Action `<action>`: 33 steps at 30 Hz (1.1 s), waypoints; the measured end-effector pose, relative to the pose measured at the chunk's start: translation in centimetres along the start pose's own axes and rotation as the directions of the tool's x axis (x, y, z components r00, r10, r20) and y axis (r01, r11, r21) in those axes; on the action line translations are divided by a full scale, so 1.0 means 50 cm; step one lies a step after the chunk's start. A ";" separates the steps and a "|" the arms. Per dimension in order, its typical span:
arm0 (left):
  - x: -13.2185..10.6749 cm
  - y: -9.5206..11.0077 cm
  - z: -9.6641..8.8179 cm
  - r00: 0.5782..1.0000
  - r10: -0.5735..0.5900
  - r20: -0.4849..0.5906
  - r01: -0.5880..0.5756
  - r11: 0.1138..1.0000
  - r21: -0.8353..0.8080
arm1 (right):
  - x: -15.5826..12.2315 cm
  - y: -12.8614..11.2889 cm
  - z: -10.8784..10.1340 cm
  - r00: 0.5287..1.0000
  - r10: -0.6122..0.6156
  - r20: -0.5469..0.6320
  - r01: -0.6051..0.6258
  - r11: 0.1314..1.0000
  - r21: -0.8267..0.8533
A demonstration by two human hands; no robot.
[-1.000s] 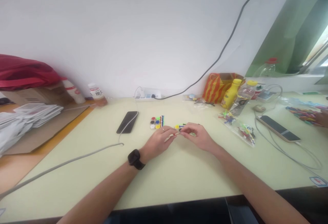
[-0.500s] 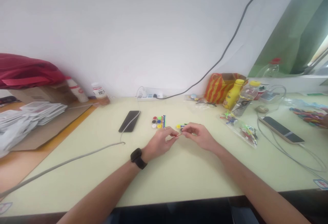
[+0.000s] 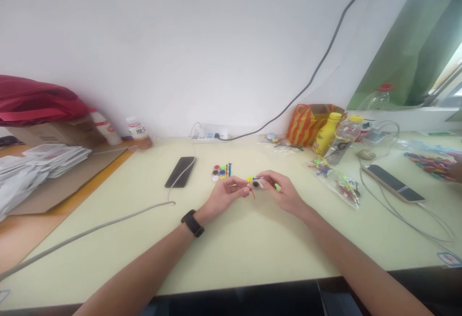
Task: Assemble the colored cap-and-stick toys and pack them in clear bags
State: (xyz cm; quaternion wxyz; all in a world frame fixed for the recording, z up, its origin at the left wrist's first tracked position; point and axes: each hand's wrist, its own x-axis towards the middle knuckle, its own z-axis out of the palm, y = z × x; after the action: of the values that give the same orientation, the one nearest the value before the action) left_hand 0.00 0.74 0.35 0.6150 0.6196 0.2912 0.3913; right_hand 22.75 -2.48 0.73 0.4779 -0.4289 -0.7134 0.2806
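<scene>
My left hand, with a black watch on its wrist, pinches a thin red stick at its fingertips. My right hand is closed on a small toy piece with a yellow part and a dark round part. The two hands meet above the pale yellow table, fingertips almost touching. Just behind the left hand lies a small cluster of coloured round pieces and sticks.
A black phone on a grey cable lies left of the hands. A power strip, bottles, a striped bag, clear bags of coloured parts and a second phone lie behind and right. White packets stack at left.
The hands have turned slightly; the left fingers now show a red stick against the toy piece, where a pale stick showed before. The view shifted a little.
</scene>
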 end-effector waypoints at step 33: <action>-0.002 0.002 0.003 1.000 0.014 0.028 -0.014 1.000 0.015 | -0.004 0.002 0.033 0.975 0.137 0.174 -0.188 0.929 0.319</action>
State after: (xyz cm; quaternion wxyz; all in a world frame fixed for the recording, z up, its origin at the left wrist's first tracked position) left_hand 0.08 0.57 0.46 0.6115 0.6317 0.2810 0.3847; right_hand 21.29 -2.59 -0.09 0.4642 -0.3772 -0.6511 0.4673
